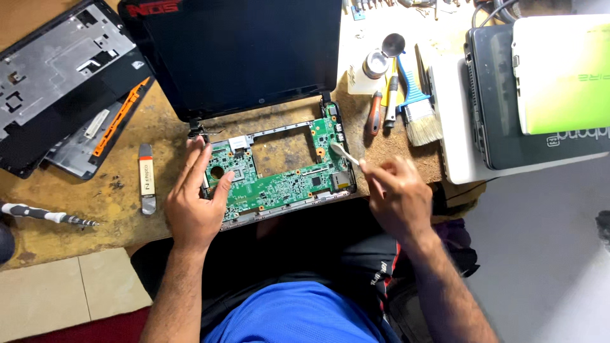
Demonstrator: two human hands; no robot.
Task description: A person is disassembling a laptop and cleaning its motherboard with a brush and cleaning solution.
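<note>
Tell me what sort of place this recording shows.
Likely a small electronics repair bench: an opened laptop with its green circuit board exposed, a removed casing panel, and a brush and screwdriver on the worn table.

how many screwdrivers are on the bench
3 that I can tell: one white-handled screwdriver at the far left edge, and two, a red-handled screwdriver and a yellow-handled screwdriver, beside the blue brush. More may be hidden in the clutter at the top.

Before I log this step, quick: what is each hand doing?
Left hand: open, flat on the board.
Right hand: closed on a small white tool, tip over the board.
</note>
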